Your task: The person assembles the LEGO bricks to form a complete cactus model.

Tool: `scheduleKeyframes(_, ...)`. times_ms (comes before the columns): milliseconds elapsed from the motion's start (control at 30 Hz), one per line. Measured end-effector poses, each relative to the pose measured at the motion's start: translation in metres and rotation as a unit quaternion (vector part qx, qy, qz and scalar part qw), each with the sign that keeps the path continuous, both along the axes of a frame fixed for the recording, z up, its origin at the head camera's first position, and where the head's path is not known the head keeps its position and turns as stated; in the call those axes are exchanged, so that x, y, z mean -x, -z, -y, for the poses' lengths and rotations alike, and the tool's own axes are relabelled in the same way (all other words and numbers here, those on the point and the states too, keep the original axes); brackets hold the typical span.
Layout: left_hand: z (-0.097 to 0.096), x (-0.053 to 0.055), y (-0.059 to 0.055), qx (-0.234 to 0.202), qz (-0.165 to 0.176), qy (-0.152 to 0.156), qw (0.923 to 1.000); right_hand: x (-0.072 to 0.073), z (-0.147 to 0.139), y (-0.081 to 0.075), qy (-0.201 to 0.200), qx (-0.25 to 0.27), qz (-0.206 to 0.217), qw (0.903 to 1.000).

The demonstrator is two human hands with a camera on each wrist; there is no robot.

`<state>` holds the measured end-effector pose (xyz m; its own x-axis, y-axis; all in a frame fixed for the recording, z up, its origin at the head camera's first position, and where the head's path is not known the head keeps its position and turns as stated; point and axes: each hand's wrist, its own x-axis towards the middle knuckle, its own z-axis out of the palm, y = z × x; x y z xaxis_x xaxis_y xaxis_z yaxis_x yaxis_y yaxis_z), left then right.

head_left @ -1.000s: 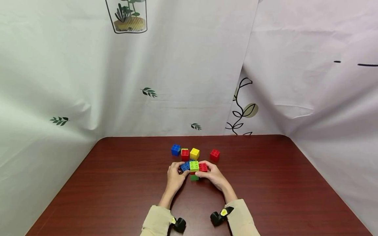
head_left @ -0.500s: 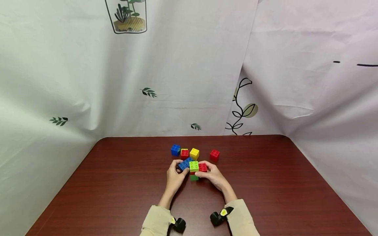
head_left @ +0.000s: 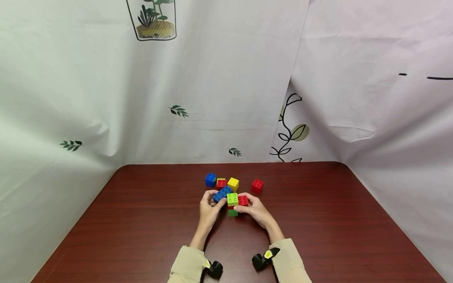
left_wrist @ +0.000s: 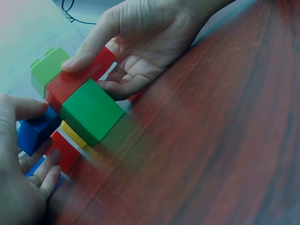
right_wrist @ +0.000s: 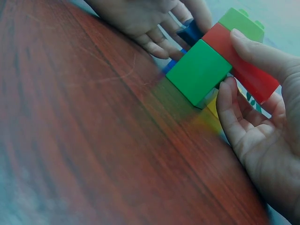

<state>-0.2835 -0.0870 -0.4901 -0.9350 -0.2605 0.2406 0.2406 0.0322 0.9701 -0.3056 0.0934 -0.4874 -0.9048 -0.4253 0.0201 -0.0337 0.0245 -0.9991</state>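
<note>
My left hand (head_left: 208, 211) pinches a long blue toy brick (head_left: 222, 194) between thumb and fingers, slanted at the left side of a small stack. The stack has a dark green brick (left_wrist: 93, 112) at the bottom, a long red brick (right_wrist: 255, 79) across it, and a lime green brick (head_left: 232, 199) on top. With thumb and fingers, my right hand (head_left: 258, 212) grips the red brick's overhanging right part. Whether the blue brick touches the stack, I cannot tell. In the left wrist view, its far end is hidden.
Behind the hands lie loose bricks: a blue one (head_left: 210, 179), a red one (head_left: 221, 184) with some yellow behind it, a yellow one (head_left: 233, 184), and another red one (head_left: 257, 186) farther right. The brown table (head_left: 141, 220) meets a white printed cloth (head_left: 219, 78).
My left hand has shifted slightly away from me and left with the blue brick, uncovering more of it. The stack and right hand have stayed in place.
</note>
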Motion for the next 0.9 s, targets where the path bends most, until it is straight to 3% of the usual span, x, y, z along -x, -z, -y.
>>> scheduleKeyframes(67,0.0,0.0,-0.001,-0.033,-0.012,0.006,0.9994,0.0,0.0,0.001,0.002,-0.003,0.0,1.0)
scheduleKeyframes(233,0.001,-0.001,-0.001,-0.066,-0.02,0.002,0.9976,0.0,0.001,0.002,0.008,-0.006,-0.001,0.9999)
scheduleKeyframes(467,0.009,0.001,-0.006,-0.125,-0.001,-0.005,0.9922,-0.002,0.002,0.0,0.021,-0.006,-0.001,0.9998)
scheduleKeyframes(700,0.016,0.001,-0.013,-0.186,0.039,0.034,0.9811,-0.002,0.002,0.0,0.026,-0.016,-0.007,0.9995)
scheduleKeyframes(900,0.023,-0.001,-0.02,-0.228,0.033,0.062,0.9712,-0.002,0.002,-0.001,0.028,-0.014,-0.004,0.9995)
